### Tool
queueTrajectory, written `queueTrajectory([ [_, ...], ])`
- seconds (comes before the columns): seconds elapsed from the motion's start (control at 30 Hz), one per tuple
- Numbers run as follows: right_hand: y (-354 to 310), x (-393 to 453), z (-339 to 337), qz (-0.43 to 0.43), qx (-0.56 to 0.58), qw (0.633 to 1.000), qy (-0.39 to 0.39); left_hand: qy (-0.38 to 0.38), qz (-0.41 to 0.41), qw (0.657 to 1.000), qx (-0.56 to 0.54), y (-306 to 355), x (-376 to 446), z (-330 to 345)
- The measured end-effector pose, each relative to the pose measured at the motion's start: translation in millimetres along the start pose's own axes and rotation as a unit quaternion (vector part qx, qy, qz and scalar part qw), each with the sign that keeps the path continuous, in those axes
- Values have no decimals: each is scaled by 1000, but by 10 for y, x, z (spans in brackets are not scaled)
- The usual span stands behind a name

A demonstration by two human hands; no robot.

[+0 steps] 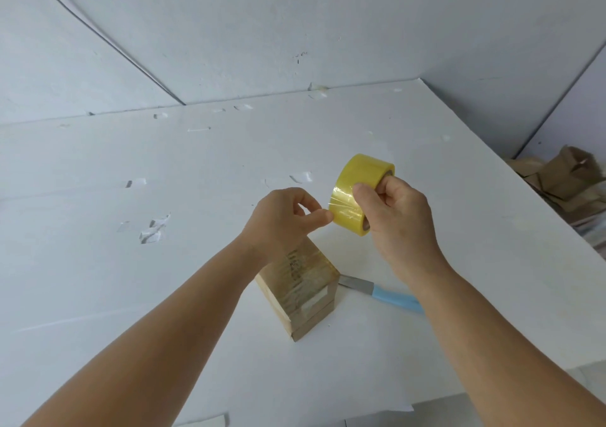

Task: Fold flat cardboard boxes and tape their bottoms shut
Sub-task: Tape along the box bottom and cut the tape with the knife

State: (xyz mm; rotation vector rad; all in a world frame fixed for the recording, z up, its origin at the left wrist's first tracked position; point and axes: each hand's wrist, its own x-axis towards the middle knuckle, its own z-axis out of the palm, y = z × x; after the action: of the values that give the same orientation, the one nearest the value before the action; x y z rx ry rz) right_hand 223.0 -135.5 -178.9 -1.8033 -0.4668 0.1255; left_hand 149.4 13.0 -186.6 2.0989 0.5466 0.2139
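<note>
A small folded cardboard box (296,288) stands on the white table (131,262), its upper face covered with clear tape. Above and to the right of it, my right hand (396,213) grips a yellow tape roll (360,190), thumb on the outer face and fingers in the core. My left hand (285,220) pinches the loose tape end at the roll's lower left edge, and its wrist hides the box's far end.
A blue-handled knife (380,292) lies on the table right of the box, its blade pointing at the box. Crumpled brown cardboard (564,180) is piled beyond the table's right edge. White walls rise behind the table. Bits of old tape stick to the tabletop.
</note>
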Motion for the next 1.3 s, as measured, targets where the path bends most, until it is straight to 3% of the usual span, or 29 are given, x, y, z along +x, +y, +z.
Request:
queueTrajectory([
  [0.13, 161, 44, 4, 18, -8, 1000, 10, 8, 15, 998, 58, -46, -77, 46],
  [0.27, 511, 113, -55, -6, -178, 984, -17, 6, 20, 994, 111, -135, -252, 39],
  [0.43, 991, 119, -78, -24, -467, 876, -121, -24, 80, 982, 169, -233, -472, 67],
  [0.53, 1129, 40, -64, -11, -557, 810, -181, -41, 116, 970, 209, -292, -599, 78],
  [0.57, 1130, 26, -56, -5, -563, 804, -192, -43, 133, 964, 227, -328, -647, 82],
  [0.6, 1107, 21, -46, -2, -545, 817, -187, -43, 150, 956, 248, -371, -697, 90],
  [0.63, 1056, 12, -30, -2, -492, 854, -172, -39, 164, 948, 269, -416, -747, 107],
  [0.7, 868, -72, 63, -3, -303, 940, -157, -26, 171, 938, 301, -500, -834, 161],
  [0.73, 744, -153, 136, -1, -206, 962, -179, -21, 159, 936, 312, -540, -870, 206],
  [0.83, 549, -473, 378, 10, -90, 956, -278, 4, 102, 947, 305, -665, -967, 362],
  [0.93, 606, -598, 463, 23, -44, 957, -285, 60, 75, 978, 183, -756, -1028, 419],
  [1.07, 705, -579, 422, 19, -1, 957, -288, 115, 108, 987, 32, -810, -1021, 457],
  [1.17, 758, -561, 416, 16, -5, 958, -286, 86, 116, 989, -37, -830, -1001, 415],
  [1.3, 765, -560, 383, 8, -12, 948, -317, 39, 127, 990, -36, -964, -1015, 235],
])
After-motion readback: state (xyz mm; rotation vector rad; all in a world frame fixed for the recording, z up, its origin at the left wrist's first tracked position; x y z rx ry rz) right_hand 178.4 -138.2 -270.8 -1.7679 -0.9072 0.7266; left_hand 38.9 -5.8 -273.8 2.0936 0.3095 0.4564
